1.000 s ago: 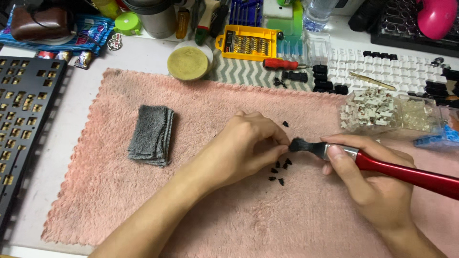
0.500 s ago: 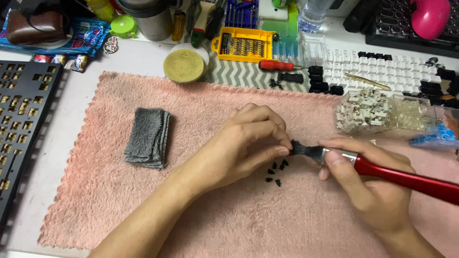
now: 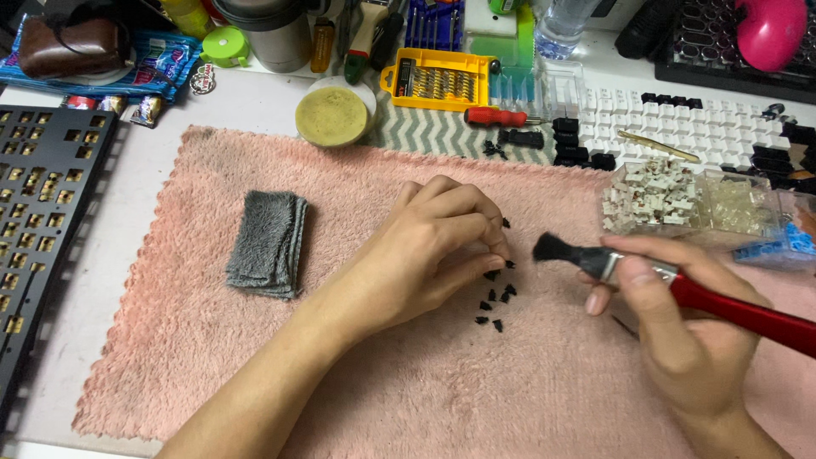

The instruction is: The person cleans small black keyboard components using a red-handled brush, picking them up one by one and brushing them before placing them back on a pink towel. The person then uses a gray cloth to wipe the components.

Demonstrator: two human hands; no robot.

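Small black parts: lying scattered in a loose cluster on the pink fleece mat, near its middle; one more seems to be pinched at the left fingertips, too small to tell.
Left hand: resting on the mat, fingers curled, fingertips pressing together just above the cluster.
Right hand: hovering over the mat's right part, gripping the brush.
Brush: red handle, metal ferrule, black bristles pointing toward the left fingertips, just apart from them.
Grey folded cloth: lying on the mat's left part, well apart from both hands.
Clear box of switches: sitting at the mat's upper right edge.
Round tin: standing on the tabletop just beyond the mat's far edge.
Black keyboard plate: lying left of the mat.
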